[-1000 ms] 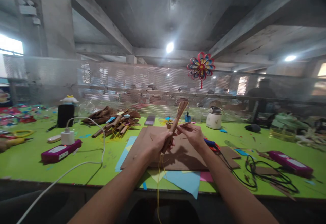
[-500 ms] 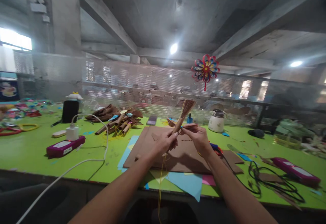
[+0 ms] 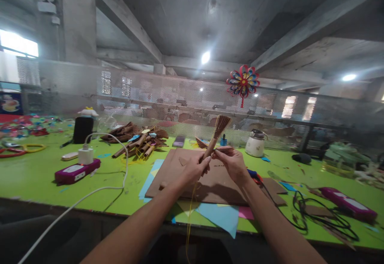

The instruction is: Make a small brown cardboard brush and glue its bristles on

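My left hand (image 3: 197,169) is closed round the rolled handle of a small brown paper broom (image 3: 222,126), whose fringed end fans up and to the right. Yellow string (image 3: 189,220) hangs below this hand past the table's edge. Close beside the handle, my right hand (image 3: 232,161) pinches a narrow brown paper piece (image 3: 225,149); whether it touches the broom I cannot tell. Both hands are above a brown cardboard sheet (image 3: 172,176), with blue paper (image 3: 222,215) sticking out underneath it.
A heap of brown paper rolls (image 3: 141,140) with yellow string lies at the back left. Purple power strips (image 3: 76,172) sit on both sides, with a white cable (image 3: 126,164) and a black cable (image 3: 327,220). A white jar (image 3: 255,143) stands back right; scissors (image 3: 255,176) lie near my right wrist.
Both hands stay almost in place with the broom between them. My right fingers have shifted slightly at the handle. The view has moved a little.
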Motion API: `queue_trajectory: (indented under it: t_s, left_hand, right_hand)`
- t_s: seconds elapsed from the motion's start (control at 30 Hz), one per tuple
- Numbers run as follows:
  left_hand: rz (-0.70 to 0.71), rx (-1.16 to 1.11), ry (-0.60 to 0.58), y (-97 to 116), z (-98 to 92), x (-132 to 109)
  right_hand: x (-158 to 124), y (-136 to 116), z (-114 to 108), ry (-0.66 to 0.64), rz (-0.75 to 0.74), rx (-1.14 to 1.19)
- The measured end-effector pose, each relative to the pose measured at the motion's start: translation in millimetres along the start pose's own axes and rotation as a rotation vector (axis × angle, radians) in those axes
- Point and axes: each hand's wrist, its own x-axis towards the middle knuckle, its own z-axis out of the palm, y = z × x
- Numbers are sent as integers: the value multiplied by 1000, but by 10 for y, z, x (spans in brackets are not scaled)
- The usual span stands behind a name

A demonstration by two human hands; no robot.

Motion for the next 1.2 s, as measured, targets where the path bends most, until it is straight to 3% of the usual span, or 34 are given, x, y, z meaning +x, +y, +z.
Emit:
queue_trajectory:
  t_s: [0.77,1.2]
  left_hand:
    - [-62,29,40,62,17,-35]
    - [-22,10,77,-54,51,-4]
  right_hand:
    - [19,67,19,6,-28,47]
    - [28,107,27,59,16,110]
